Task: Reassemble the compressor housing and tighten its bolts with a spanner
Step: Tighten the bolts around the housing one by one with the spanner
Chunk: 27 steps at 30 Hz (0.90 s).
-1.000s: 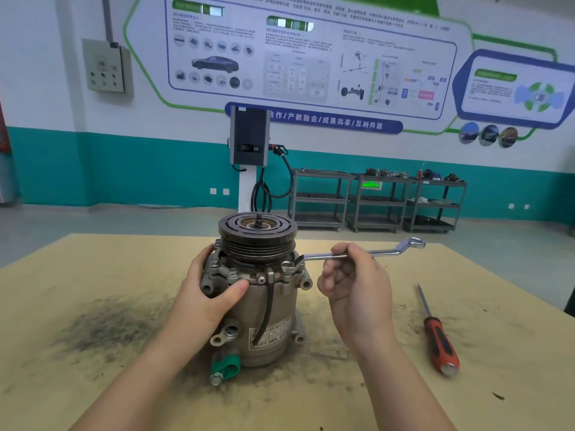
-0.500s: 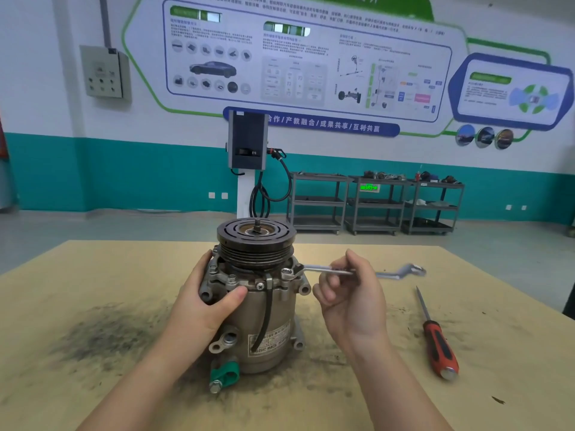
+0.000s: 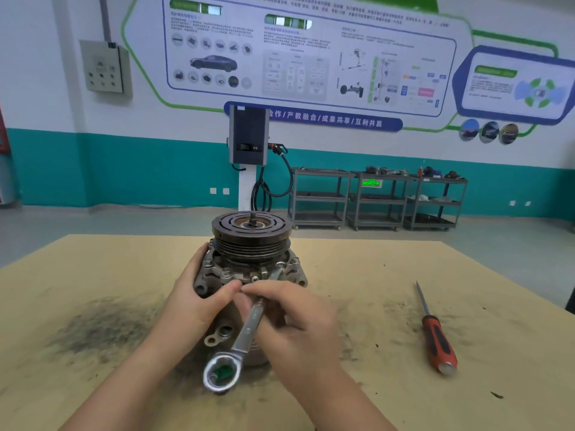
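Note:
A grey metal compressor [image 3: 252,253] stands upright on the table [image 3: 93,275], its dark grooved pulley on top. My left hand [image 3: 199,303] grips the housing's left side, thumb across the front flange. A silver ring spanner [image 3: 245,334] has its far end on a bolt at the flange's front right; its handle points toward me and its free ring end hangs low in front of the housing. My right hand [image 3: 298,325] holds the spanner's shaft with its fingers. The lower front of the housing is hidden behind both hands.
A screwdriver [image 3: 435,337] with a red and black handle lies on the table to the right. Dark grime stains the tabletop left of the compressor and around its base. A charging post and metal shelf carts stand on the floor beyond the table's far edge.
My right hand has swung the spanner's handle from pointing right to pointing toward me, round the flange bolt. My left hand has kept its grip on the housing.

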Tool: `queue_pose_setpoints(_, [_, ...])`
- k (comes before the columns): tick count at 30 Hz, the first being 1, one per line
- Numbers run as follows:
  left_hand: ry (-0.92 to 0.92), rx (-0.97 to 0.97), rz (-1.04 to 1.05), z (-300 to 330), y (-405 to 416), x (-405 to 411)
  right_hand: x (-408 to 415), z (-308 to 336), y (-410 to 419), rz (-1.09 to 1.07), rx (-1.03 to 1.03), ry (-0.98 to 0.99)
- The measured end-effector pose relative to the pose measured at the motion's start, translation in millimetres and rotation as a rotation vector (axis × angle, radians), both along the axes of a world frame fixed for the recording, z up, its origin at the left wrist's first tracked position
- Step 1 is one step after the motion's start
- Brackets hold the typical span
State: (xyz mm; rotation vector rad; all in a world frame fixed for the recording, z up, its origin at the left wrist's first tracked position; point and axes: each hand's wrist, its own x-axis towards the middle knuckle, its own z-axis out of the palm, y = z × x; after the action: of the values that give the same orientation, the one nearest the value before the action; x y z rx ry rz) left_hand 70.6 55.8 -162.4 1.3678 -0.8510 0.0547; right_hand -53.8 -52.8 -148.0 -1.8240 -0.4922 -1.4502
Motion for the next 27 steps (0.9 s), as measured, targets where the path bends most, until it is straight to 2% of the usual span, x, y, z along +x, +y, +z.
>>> queue_pose_setpoints(3, [0.019,-0.008,0.001,-1.9,0.3,1.5,-1.6,3.4,-7.8,-0.089,-0.103,-0.064])
queue_pose_setpoints(4, [0.028,-0.009,0.008,-1.3,0.1,0.8,-2.3,5.2,-10.3,-0.102,-0.076,-0.075])
queue_pose_setpoints(6, [0.022,-0.009,0.024,0.2,-0.1,-0.3,-4.9,10.3,-11.9,-0.045,0.152,-0.039])
queue_pose_setpoints(10, [0.021,-0.014,0.024,0.9,0.4,-3.1,-7.9,21.2,-23.7,0.261,0.719,0.019])
queue_pose_setpoints(13, [0.036,-0.011,0.026,2.5,0.9,-3.9,-4.6,25.0,-36.8,0.360,0.913,0.118])
queue_pose_setpoints(18, [0.025,-0.003,0.024,3.5,1.1,-4.7,-3.0,27.8,-47.5,0.431,0.981,0.135])
queue_pose_setpoints(27, [0.054,0.000,0.011,4.6,2.1,-4.8,-6.0,32.6,-49.6,0.562,0.890,0.310])
